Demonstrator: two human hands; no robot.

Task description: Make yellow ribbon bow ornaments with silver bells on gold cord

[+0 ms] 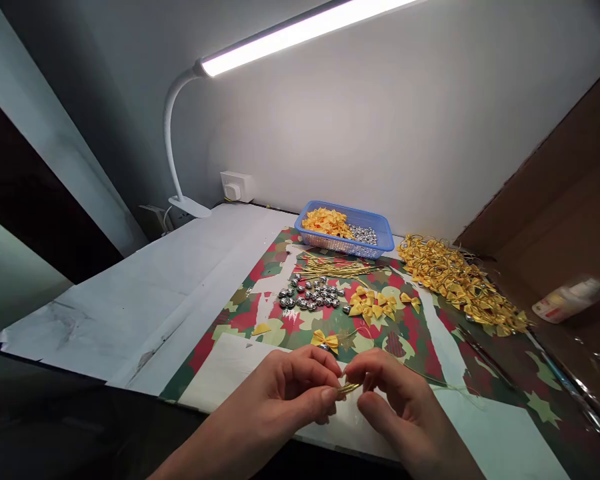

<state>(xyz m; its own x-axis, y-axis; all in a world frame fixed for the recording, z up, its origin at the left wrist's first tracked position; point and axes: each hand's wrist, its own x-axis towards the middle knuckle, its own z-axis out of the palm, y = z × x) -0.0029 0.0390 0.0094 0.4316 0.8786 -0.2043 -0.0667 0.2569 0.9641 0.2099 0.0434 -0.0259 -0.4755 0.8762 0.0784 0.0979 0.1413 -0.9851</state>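
My left hand (293,390) pinches a short bent length of gold cord (349,387) between thumb and fingertips. Curled around the cord's other end is my right hand (397,400), its index finger meeting the left fingertips; its exact grip is partly hidden. Just beyond the hands lies a yellow ribbon bow (326,340) with a silver bell under it and a thin cord trailing right. Several silver jingle bells (313,293) are spread farther back, beside a small cluster of yellow bows (373,305). Behind them is a bundle of gold cords (335,267).
A blue basket (343,250) at the back holds yellow bows and small silver bells. A large heap of corded bows (450,283) lies at right, near dark tweezers (485,357) and a white bottle (570,300). A lamp (170,127) arches over the paper-covered table (130,300).
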